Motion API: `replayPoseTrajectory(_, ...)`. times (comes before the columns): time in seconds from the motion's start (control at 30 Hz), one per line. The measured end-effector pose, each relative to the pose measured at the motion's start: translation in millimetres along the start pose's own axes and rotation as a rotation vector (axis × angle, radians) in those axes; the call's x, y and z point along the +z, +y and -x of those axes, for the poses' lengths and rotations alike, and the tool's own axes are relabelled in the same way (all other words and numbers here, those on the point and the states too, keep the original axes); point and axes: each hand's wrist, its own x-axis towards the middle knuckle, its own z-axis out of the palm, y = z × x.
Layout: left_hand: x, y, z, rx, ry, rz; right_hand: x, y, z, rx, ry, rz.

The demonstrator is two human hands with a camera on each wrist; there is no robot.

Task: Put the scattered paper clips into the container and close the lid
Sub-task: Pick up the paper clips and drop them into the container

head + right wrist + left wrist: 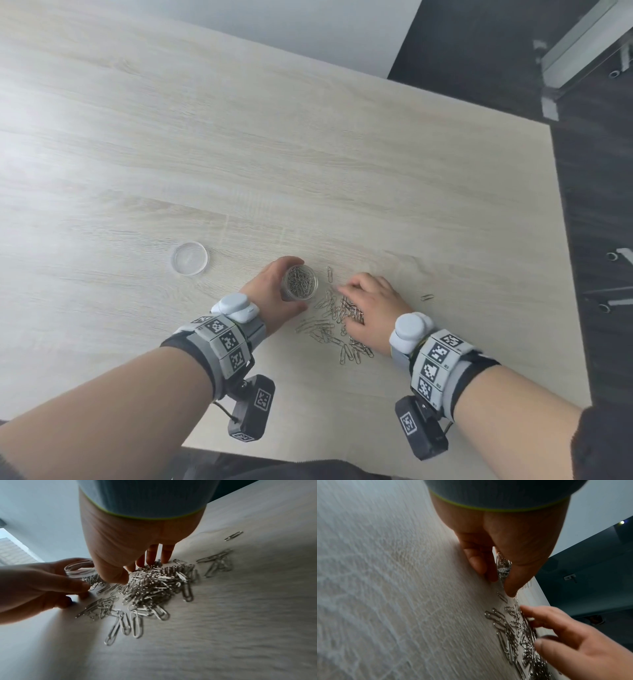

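Observation:
A small clear round container [300, 283] stands open on the table, partly filled with silver paper clips. My left hand [270, 291] grips its wall, thumb on the near side and fingers on the far side. Between thumb and fingers in the left wrist view, the container [503, 566] shows its clips. A pile of loose paper clips [337, 329] lies just right of it. My right hand [370, 301] arches over the pile, fingertips [150, 557] and thumb curled down around a bunch of clips [154, 582]. The clear lid [189, 258] lies flat to the left.
One stray clip [426, 297] lies right of my right hand, another [329, 274] just beyond the container. The light wood table [308, 154] ends at its right edge near my right arm, with dark floor and chair legs [613, 301] beyond.

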Motion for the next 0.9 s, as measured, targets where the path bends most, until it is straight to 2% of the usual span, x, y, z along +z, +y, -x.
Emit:
replayPoseTrajectory(0.1,2,3,-1,-0.005,0.001,-0.005,-4,7,9,-0.005,-0.001,-0.034)
replayPoseTrajectory(0.27,6,5,-1,-0.002,0.004,0.004,-12,-1,-8,0.035,0.104,-0.055)
replayPoseTrajectory(0.43,8,2,-2,-0.001,-0.003,0.075,-9,-13,-18,0.015,0.022,0.036)
replayPoseTrajectory(0.53,9,0,-1,-0.010,-0.003,0.143,-5,-7,-5,-0.061,-0.013,0.051)
replayPoseTrajectory(0.63,9,-3,-1,-0.033,0.029,0.220,0,4,12,-0.109,-0.037,-0.010)
replayPoseTrajectory(0.73,10,-6,1,-0.055,0.063,0.294,0,8,17,-0.116,0.025,-0.073)
replayPoseTrajectory(0.83,7,-8,4,-0.093,0.120,0.405,-3,-1,8,-0.131,0.083,-0.075)
replayPoseTrajectory(0.9,5,-9,7,-0.122,0.141,0.440,-3,-16,0,-0.155,0.054,-0.063)
